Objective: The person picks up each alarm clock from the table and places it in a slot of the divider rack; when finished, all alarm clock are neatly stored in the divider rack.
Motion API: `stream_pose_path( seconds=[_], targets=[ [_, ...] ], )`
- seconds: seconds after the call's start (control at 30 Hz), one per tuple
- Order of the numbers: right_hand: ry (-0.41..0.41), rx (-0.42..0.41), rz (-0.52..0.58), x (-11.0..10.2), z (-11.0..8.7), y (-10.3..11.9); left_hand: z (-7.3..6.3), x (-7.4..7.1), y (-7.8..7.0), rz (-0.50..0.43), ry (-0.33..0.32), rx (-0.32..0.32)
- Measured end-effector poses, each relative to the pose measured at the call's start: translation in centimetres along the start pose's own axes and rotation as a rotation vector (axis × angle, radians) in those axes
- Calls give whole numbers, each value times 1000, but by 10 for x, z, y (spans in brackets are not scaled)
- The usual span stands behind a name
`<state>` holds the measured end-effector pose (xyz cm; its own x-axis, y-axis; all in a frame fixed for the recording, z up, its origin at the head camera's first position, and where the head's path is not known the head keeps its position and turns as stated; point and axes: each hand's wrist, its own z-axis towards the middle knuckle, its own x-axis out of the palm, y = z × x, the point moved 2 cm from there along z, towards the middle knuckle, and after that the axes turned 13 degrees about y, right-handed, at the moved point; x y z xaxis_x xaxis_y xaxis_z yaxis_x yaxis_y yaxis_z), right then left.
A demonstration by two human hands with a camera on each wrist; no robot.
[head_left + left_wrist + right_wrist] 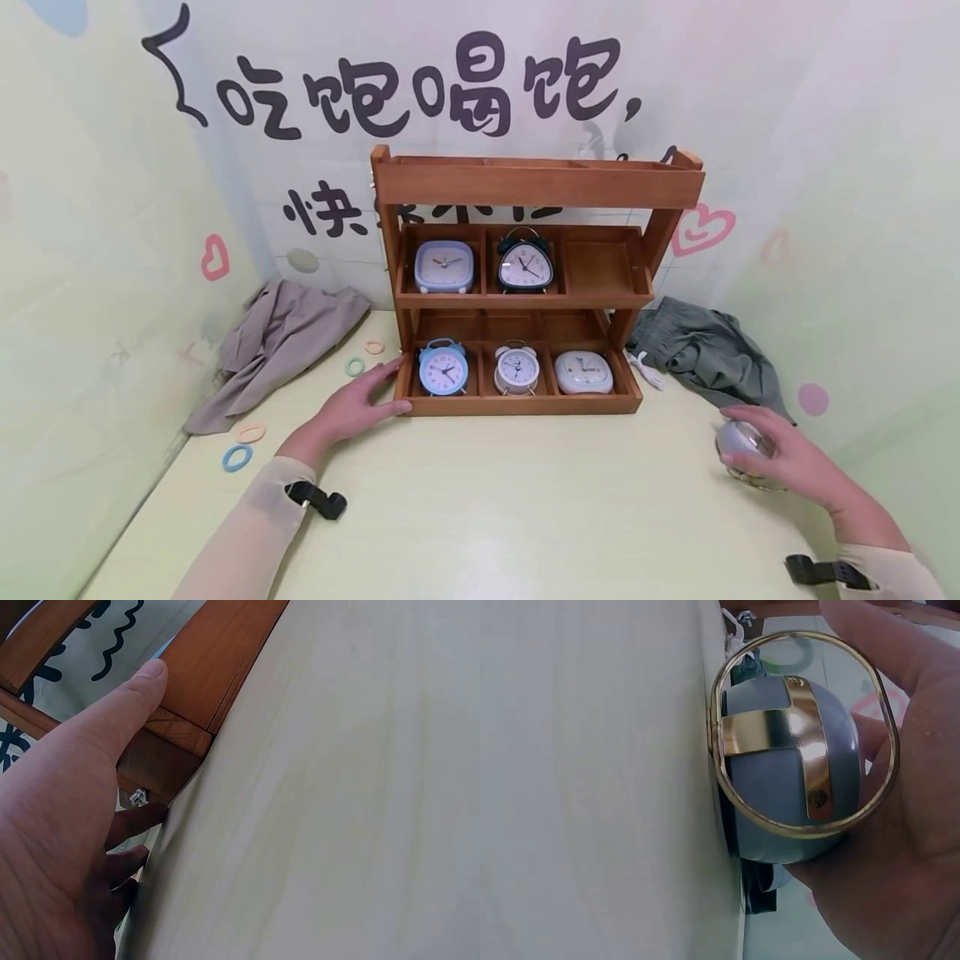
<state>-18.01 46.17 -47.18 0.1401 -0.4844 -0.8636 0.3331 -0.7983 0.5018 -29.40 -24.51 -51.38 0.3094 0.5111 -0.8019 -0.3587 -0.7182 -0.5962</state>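
A brown wooden shelf rack (517, 406) stands at the back of the table. My left hand (363, 404) rests on its lower left front corner, thumb along the front board and the other fingers by the side, as the left wrist view shows. Far to the right, my right hand (783, 446) grips a grey rounded object (757, 780) with gold metal straps and a gold ring (802, 829), low over the table. The bottom tier holds a blue alarm clock (443, 371), a white twin-bell alarm clock (517, 371) and a white rounded clock (583, 372).
On the middle tier sit a lavender clock (444, 267) and a dark green alarm clock (525, 267). A mauve cloth (288, 346) lies left, a grey-green cloth (708, 350) right. Small rings, including a blue ring (237, 457), lie on the left of the table. Printed sheets enclose the table.
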Motion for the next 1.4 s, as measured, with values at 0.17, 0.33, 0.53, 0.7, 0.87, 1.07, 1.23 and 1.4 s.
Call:
stream_pose_path(
  seconds=[0.17, 0.33, 0.53, 0.7, 0.87, 1.07, 1.23, 1.4],
  targets=[
    [30, -49, -12, 2, 0, 2, 0, -1, -2, 9, 7, -2],
    [95, -15, -6, 5, 4, 10, 0, -2, -1, 13, 13, -12],
    [107, 30, -46, 6, 21, 38, 0, -3, -1, 10, 12, -17],
    [34, -134, -120, -2, 46, 81, 0, -4, 0, 12, 11, -24],
    [-80, -349, -192, -25, 82, 128, -1, -4, 1, 9, 8, -26],
    [-204, -495, -249, -56, 132, 171, -1, -3, 0, 9, 12, -21],
    [-250, -543, -259, -78, 172, 194, 0, -2, -3, 4, 17, -20],
    [-260, -485, -282, -92, 204, 202, 0, -1, -3, 5, 19, -27]
  ],
)
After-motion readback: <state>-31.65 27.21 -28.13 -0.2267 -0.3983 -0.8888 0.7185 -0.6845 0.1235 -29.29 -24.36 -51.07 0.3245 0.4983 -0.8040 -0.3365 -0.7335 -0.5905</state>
